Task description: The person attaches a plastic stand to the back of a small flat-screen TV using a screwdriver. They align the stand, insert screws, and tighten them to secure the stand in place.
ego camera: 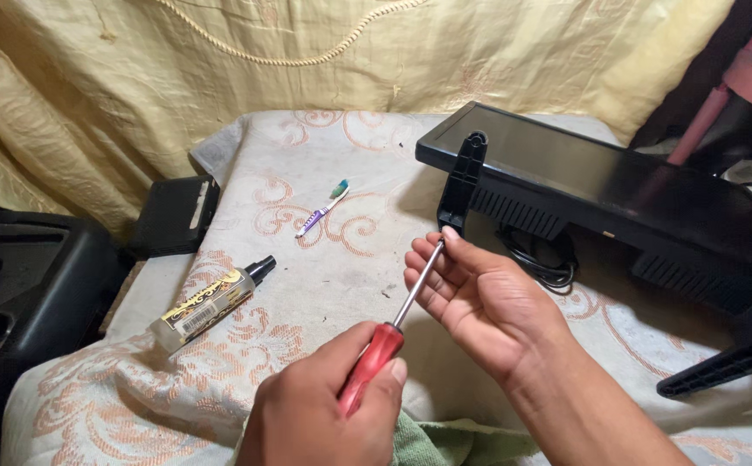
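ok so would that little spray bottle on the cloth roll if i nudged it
Probably: the small clear spray bottle with a black cap looks round and lies on its side. The soft patterned cloth should slow it. It seems light.

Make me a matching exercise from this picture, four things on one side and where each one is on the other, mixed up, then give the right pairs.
Things:
1. screwdriver
2. toothbrush
3. spray bottle
4. monitor

Places:
A. lying on the cloth at left, black cap pointing up-right
B. face down at right, stand feet sticking out
C. red handle in the left hand, tip at the right hand
D. alone on the cloth, near the middle back

Pairs: 1-C, 2-D, 3-A, 4-B
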